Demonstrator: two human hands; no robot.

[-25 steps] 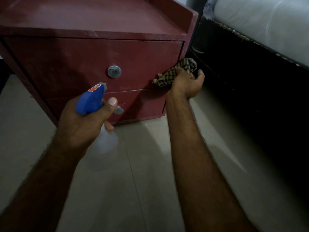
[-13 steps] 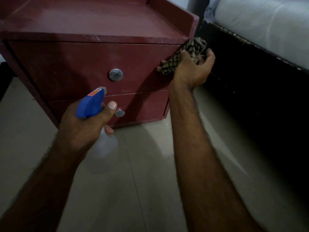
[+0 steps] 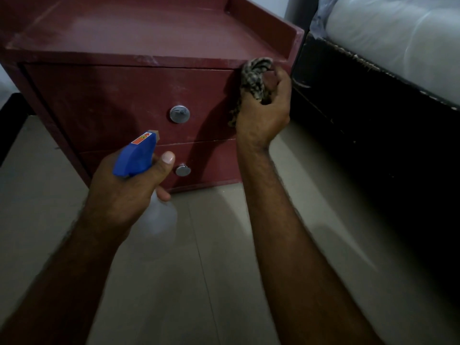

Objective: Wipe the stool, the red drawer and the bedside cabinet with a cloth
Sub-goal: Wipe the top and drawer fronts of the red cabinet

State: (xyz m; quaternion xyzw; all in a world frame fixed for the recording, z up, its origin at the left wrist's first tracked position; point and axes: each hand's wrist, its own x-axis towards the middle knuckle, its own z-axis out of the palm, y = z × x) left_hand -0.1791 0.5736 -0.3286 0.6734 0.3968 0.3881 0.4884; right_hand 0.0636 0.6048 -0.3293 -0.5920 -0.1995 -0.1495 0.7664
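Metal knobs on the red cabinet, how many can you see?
2: the upper knob centred on the top drawer front, the lower knob on the bottom drawer. None looks hidden.

The left hand (image 3: 124,192), held low and forward, grips a spray bottle (image 3: 134,158), while the right hand (image 3: 261,118), reaching higher, clutches a bunched cloth (image 3: 252,78).
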